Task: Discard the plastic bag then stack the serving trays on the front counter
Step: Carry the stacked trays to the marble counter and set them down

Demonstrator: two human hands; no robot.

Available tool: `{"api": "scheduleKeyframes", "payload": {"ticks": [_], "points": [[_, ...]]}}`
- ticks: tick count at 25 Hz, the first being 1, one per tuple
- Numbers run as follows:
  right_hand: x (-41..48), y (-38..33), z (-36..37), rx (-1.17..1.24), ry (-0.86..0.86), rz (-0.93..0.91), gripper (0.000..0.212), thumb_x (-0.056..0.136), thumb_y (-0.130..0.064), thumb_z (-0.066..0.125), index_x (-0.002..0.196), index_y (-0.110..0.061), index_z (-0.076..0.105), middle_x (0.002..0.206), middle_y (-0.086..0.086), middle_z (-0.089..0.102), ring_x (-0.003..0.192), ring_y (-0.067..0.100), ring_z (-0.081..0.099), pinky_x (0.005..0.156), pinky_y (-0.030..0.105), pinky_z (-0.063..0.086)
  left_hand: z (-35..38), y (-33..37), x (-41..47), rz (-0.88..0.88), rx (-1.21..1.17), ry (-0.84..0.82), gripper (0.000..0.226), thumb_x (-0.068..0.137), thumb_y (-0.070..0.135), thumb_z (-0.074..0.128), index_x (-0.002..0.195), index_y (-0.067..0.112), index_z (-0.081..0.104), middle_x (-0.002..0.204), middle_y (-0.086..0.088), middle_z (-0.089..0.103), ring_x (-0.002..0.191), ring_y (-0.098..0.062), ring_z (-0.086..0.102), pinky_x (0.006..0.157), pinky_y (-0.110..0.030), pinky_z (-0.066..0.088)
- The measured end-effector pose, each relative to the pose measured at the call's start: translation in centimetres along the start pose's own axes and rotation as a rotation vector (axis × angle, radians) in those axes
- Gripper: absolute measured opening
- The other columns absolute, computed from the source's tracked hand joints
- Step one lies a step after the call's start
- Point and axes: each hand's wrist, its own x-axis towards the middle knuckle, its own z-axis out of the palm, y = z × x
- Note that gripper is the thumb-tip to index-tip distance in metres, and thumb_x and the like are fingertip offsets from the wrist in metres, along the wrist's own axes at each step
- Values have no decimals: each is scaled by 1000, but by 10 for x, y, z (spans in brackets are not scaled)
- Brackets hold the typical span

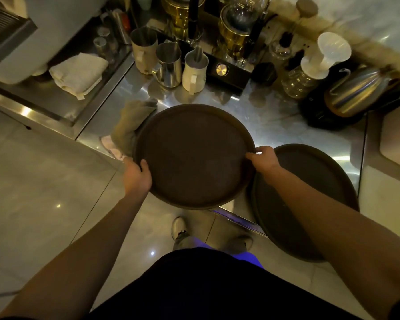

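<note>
Gripping a round dark brown serving tray (194, 155) by opposite edges, both arms reach forward and down. The left hand (136, 176) curls over the near-left rim, thumb on top; the right hand (263, 159) pinches the right rim. This tray sits level at the steel counter's (263, 116) front edge, empty, overhanging the floor. A second round dark brown tray (310, 181), also empty, lies just right, under the right forearm, its near part past the counter edge. Behind stand 3 metal pitchers (169, 63), contents unclear.
</note>
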Motion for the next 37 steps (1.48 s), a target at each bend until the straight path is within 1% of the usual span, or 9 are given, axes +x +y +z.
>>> {"api": "scheduleKeyframes", "payload": {"ticks": [5, 10, 15, 17, 21, 27, 30, 34, 37], "points": [[-10, 13, -12, 79, 70, -36, 7, 95, -14, 55, 102, -12, 57, 102, 11, 63, 94, 25, 62, 87, 43, 55, -3, 10, -1, 32, -15, 30, 37, 104, 23, 37, 134, 0, 42, 127, -22, 58, 117, -39, 56, 88, -40, 42], [-23, 36, -34, 176, 101, -63, 27, 95, -16, 55, 121, -11, 53, 109, 7, 60, 96, 19, 60, 82, 36, 51, 1, 29, -25, 175, -79, 85, 32, 104, 19, 38, 128, -2, 43, 109, -11, 54, 97, -19, 51, 73, -23, 33], [-33, 74, -75, 266, 163, -87, 29, 95, -17, 55, 123, -14, 52, 95, -6, 56, 85, 8, 57, 67, 23, 44, 30, 43, -58, 243, -63, 121, 28, 102, 21, 42, 119, 0, 48, 109, -19, 62, 100, -31, 59, 77, -32, 39], [-38, 98, -98, 270, 199, -84, 27, 94, -18, 57, 120, -14, 54, 95, -4, 57, 84, 8, 57, 67, 25, 47, 49, 50, -78, 281, -54, 119, 28, 101, 21, 44, 116, -2, 50, 109, -23, 63, 101, -36, 61, 77, -35, 41], [-46, 158, -146, 257, 301, -101, 16, 89, -19, 62, 103, -12, 58, 94, 5, 65, 91, 22, 64, 82, 39, 52, 98, 66, -121, 348, 11, 85, 26, 98, 19, 51, 110, -4, 51, 104, -26, 66, 99, -40, 63, 76, -34, 40], [-57, 247, -198, 250, 403, -87, 14, 88, -17, 62, 98, -8, 57, 85, 16, 64, 84, 31, 63, 79, 44, 51, 166, 82, -178, 415, 143, 10, 29, 100, 26, 49, 113, 1, 56, 101, -15, 63, 90, -25, 60, 74, -32, 42], [-59, 276, -209, 258, 411, -69, 15, 87, -17, 62, 97, -7, 56, 82, 12, 62, 82, 31, 62, 77, 44, 51, 188, 80, -190, 431, 245, 5, 28, 100, 29, 49, 111, 4, 56, 95, -7, 57, 85, -19, 55, 72, -32, 42], [-60, 299, -213, 216, 376, -70, 16, 90, -17, 61, 100, -6, 56, 77, 6, 58, 74, 22, 57, 62, 31, 45, 207, 80, -198, 438, 322, -16, 26, 100, 28, 48, 110, 5, 56, 96, -9, 58, 86, -24, 59, 70, -34, 44], [-57, 311, -212, 169, 351, -77, 16, 91, -20, 62, 97, -7, 55, 80, 10, 62, 78, 26, 59, 71, 36, 48, 213, 80, -201, 415, 402, -33, 27, 100, 26, 47, 113, 4, 54, 108, -15, 58, 95, -29, 59, 74, -37, 44]]}}
